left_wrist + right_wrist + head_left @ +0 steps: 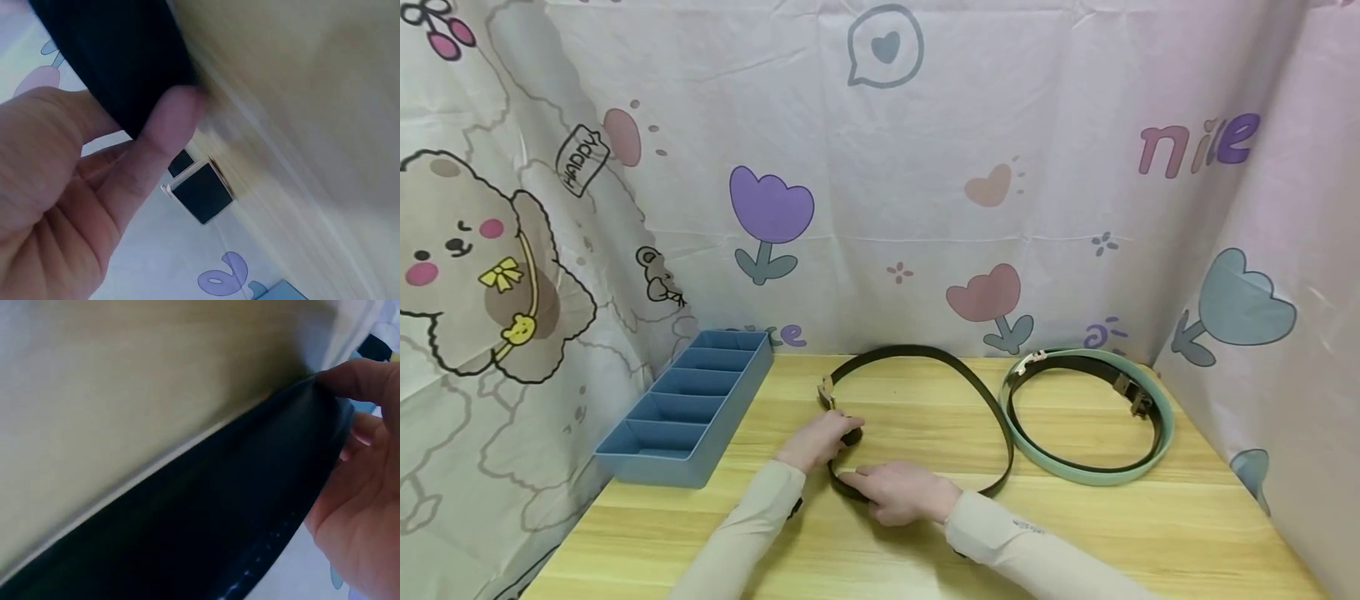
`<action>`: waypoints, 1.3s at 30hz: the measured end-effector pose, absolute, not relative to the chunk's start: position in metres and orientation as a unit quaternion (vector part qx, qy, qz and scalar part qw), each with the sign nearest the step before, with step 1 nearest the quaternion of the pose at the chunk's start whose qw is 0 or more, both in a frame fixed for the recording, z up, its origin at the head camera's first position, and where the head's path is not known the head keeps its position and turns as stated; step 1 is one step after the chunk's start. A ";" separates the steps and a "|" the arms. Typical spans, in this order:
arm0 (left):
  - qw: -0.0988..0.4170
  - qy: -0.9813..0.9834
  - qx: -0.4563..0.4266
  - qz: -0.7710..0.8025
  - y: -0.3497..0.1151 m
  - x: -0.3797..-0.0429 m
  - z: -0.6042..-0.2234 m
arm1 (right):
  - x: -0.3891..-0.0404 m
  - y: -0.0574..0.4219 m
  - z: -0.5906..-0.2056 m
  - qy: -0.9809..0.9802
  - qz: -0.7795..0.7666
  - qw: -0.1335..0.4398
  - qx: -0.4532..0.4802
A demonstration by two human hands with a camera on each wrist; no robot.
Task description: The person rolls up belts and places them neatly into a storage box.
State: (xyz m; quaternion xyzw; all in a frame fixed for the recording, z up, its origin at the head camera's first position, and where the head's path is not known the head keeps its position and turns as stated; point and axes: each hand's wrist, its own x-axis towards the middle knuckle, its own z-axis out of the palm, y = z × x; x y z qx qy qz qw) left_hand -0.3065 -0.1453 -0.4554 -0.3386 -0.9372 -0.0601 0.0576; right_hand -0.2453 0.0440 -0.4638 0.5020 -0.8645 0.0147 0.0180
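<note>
Nearest the front edge of the desk (1060, 550), the right hand (906, 493) is pinching the near stretch of a black belt (917, 350), thumb on one face and fingers on the other, so basically no gap beyond the strap itself. Just past it, the left hand (820, 440) is doing the same with the strap near the gold-tone buckle (826, 390), thumb and fingers gripping it flat between them. My guess is that both grips are steadying the strap, since the belt is standing on its edge in a big ring, from mid-desk to around the far edge. Over by the right edge, toward the far right corner, a mint-green belt (1097, 477) is circling what looks like a dark belt (1067, 362), probably nested to save space. A blue divided organizer (700, 471) is sitting along the left edge, up to the far left corner, likely parked there to leave the hands room. Behind it all, a cartoon-print curtain (880, 208) is hanging.
</note>
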 end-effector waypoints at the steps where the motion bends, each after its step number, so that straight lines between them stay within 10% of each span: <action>1: 0.060 -0.936 -0.341 -0.057 -0.146 -0.308 -0.455 | -0.245 0.043 -0.464 -0.865 0.012 0.019 0.501; 39: 0.036 -0.932 -0.352 -0.077 -0.154 -0.316 -0.453 | -0.268 0.038 -0.457 -0.865 0.045 -0.030 0.499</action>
